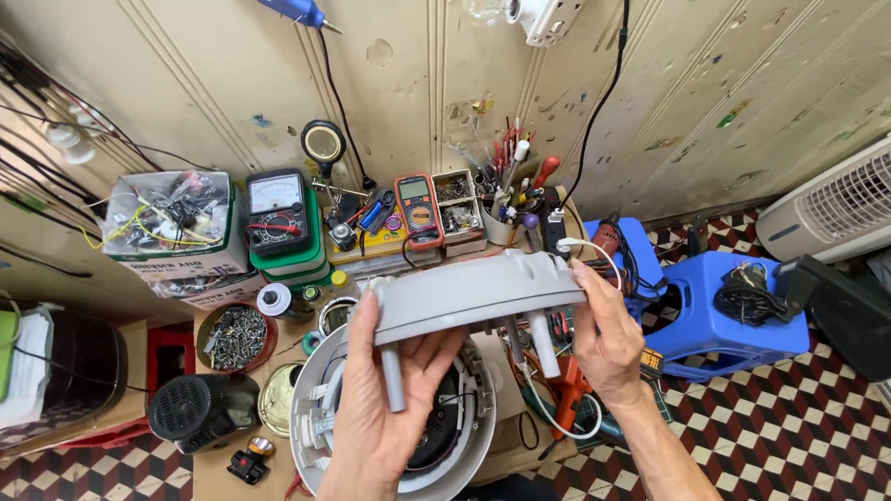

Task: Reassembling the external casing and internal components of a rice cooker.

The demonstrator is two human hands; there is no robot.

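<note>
Setting: a cluttered repair counter (232, 468) against a scuffed cream panelled wall, seen from above; red, white and black checked floor tiles to the right.
Open appliance: a round grey housing (316, 445) lies on the counter below the hands, its top off, with a dark motor and wiring showing inside.
Lifted cover: a grey domed plastic cover (473, 288) is held in the air above the housing, tilted so its underside faces the viewer; several pale screw posts stick down from it.
Left hand: the left hand (385, 408) grips the cover's near left rim, thumb on top, fingers beneath.
Right hand: the right hand (608, 339) clasps the cover's right edge, fingers curled over the rim.
Step in hand: judging from this, the cover has been separated from the housing and is being turned over for a look.
What the next move calls for: a steady two-handed hold; a white cable (557, 417) hangs just below the posts and could snag.
Beside: a blue plastic stool (724, 315) to the right.
Behind: an analogue multimeter (277, 211), an orange digital multimeter (418, 209), a cup of screwdrivers (506, 199).
Small items: a round tin of screws (237, 336) on the left.
</note>
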